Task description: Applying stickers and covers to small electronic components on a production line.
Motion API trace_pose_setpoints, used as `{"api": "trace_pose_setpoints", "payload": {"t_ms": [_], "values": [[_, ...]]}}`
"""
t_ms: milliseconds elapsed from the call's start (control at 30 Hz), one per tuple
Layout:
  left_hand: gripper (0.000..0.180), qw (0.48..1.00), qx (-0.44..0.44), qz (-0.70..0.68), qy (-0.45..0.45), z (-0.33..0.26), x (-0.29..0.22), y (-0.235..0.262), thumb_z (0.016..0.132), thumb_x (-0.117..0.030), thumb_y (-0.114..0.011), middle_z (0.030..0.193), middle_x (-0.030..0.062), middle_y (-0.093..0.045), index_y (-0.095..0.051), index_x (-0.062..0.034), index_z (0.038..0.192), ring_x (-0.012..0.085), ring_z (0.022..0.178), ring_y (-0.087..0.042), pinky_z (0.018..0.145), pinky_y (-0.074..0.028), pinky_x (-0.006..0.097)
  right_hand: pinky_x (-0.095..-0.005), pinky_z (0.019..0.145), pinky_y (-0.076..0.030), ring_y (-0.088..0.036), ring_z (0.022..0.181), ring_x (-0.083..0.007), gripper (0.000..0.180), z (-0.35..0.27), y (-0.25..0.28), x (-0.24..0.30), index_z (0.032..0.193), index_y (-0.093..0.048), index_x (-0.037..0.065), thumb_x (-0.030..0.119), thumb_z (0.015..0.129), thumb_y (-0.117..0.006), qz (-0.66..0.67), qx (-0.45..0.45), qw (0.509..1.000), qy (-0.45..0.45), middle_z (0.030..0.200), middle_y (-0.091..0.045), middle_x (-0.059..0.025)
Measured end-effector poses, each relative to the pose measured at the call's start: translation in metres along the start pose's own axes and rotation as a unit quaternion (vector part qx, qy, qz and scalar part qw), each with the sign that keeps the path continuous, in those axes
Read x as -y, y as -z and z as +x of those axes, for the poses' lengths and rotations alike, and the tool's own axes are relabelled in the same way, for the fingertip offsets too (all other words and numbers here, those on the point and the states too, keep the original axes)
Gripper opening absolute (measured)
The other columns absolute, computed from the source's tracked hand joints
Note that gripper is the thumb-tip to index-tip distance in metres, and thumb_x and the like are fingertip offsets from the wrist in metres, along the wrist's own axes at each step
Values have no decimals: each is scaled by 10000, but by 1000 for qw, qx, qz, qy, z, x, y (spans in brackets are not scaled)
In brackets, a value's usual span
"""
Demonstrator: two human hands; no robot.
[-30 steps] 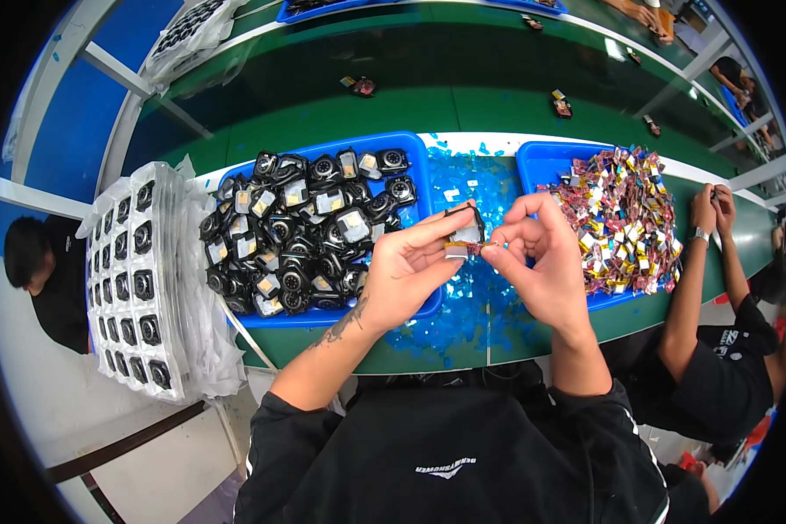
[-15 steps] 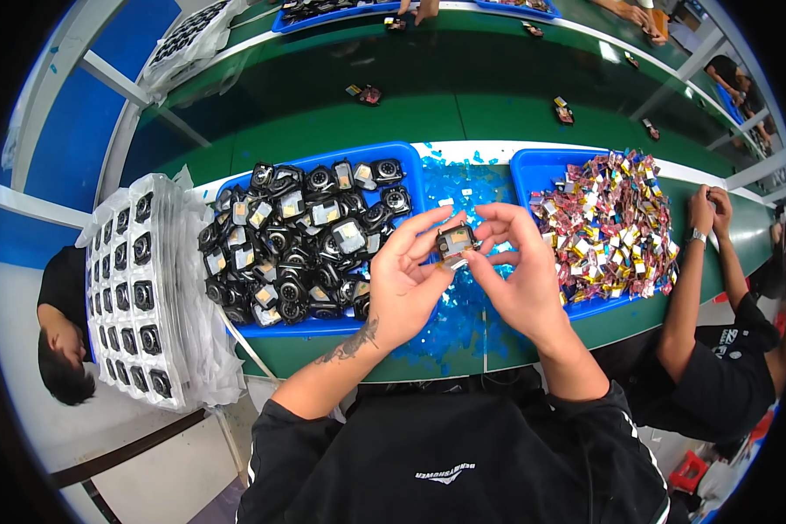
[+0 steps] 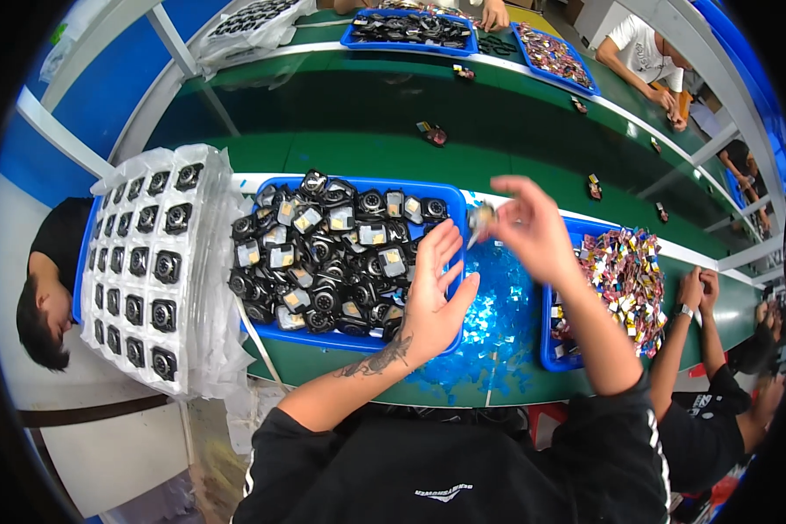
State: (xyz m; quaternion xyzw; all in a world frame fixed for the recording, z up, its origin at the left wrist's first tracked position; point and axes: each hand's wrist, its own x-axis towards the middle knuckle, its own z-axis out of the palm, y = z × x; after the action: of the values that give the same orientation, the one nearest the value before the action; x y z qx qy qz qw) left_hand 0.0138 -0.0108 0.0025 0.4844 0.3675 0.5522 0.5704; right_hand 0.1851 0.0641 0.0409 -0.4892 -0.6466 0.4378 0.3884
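Note:
My right hand [image 3: 533, 229] is raised over the far end of the blue-littered gap between two trays. Its thumb and fingers pinch a small dark and pale watch part [image 3: 479, 220], smeared by motion. My left hand [image 3: 432, 295] is open with the fingers stretched, at the right side of the left blue tray [image 3: 456, 203]. Nothing shows in its palm. That tray is heaped with black watch cases [image 3: 323, 249], some face up, some showing pale squares. To the right, a second blue tray [image 3: 552, 336] holds a pile of small red, yellow and white electronic parts [image 3: 624, 284].
Small blue film pieces [image 3: 489, 323] litter the green bench. Stacked white plastic trays [image 3: 148, 262] of watch cases stand at left. Beyond a white rail, a green conveyor [image 3: 341, 148] carries small assemblies [image 3: 432, 134]. A co-worker's hands [image 3: 699, 288] are at right; other people work across.
My hands, earlier together around a watch part, have come apart. The right has moved up with a small part; the left has opened. The view has shifted, showing more of the far side.

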Motion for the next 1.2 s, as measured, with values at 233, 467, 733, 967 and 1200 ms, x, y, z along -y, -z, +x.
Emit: {"api": "trace_pose_setpoints", "payload": {"t_ms": [233,467,733,967,1200], "values": [[270,743,-23,636,-206,44,-62,54,811,-74,-679,997,111,-620,-678,-55,1080,301,967,-568,833,-481,415,-368,799,-535,-693,871,-297,516,103,69,-98,1121,-611,-5,144,679,-833,-287,-99,947,-103,908,-702,-154],[125,651,23,739,-171,57,-36,91,746,-51,-705,885,97,-551,-677,-40,867,296,913,-552,769,-491,414,-372,820,-533,-688,915,-295,521,87,73,-87,1130,-628,4,211,698,-834,-315,-144,933,-100,952,-701,-163],[171,747,54,566,-344,12,-47,43,751,-28,-714,888,91,-569,-670,-59,914,289,800,-589,677,-502,380,-282,718,-548,-636,792,-138,354,-26,-15,11,1235,-581,12,264,988,-563,211,131,964,-99,923,-658,-78],[576,988,124,-62,63,-6,-32,10,904,2,-589,1199,187,-554,-271,-6,1384,249,985,-654,848,-574,368,-257,737,-530,-634,800,-104,271,-71,-19,24,1136,-653,-6,100,888,-683,24,-53,998,21,918,-672,-66],[239,988,99,-11,118,4,-13,6,916,-9,-602,995,124,-659,-548,55,1140,190,855,-682,762,-597,310,-304,714,-566,-672,814,-195,267,-86,3,14,1141,-677,53,110,880,-671,-41,-18,997,60,970,-652,-120]]}}
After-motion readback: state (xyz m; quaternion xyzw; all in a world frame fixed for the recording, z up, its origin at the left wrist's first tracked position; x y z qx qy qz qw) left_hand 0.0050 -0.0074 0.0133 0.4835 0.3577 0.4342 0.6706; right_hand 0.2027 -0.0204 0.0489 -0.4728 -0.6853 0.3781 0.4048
